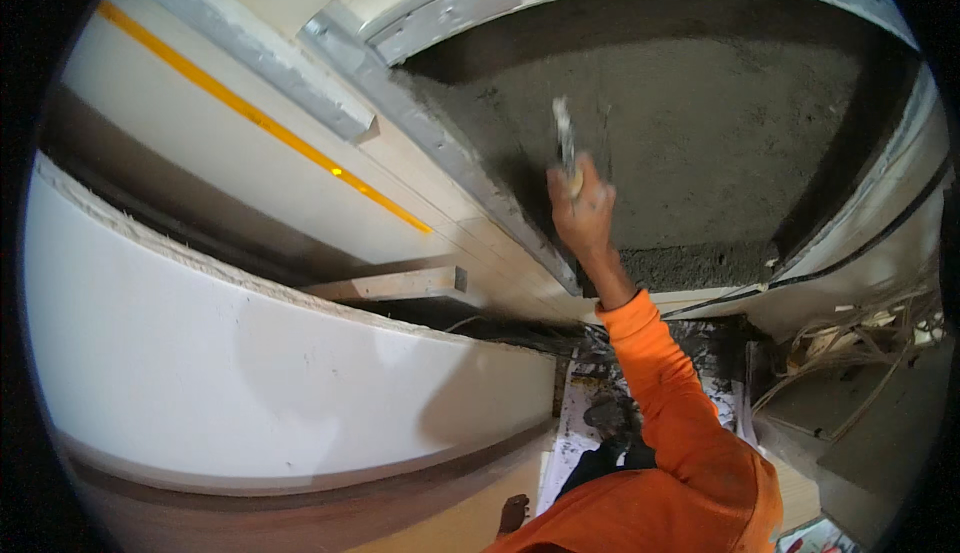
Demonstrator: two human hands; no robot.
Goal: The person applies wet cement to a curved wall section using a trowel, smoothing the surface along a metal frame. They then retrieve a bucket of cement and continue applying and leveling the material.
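My right hand point(583, 208) is closed round a narrow hand tool point(566, 138) with a pale tip, a metal-looking middle and a yellowish handle end. Motion blurs it, so its exact kind does not show. The tool points away from me over the left part of a recessed panel of grey cement render point(700, 133), where faint streaks run beside it. Whether the tip touches the render I cannot tell. Low in the view, beside my body, my left hand point(514, 513) hangs small and dark. How its fingers lie is not clear.
Metal profiles point(445, 158) frame the render. A yellow strip point(265, 121) runs along the pale wall at left. Nearer stands a large white board point(280, 383), a timber batten point(385, 284) behind its edge. Black cable point(850, 268) and a tangle of wires point(860, 353) lie at right.
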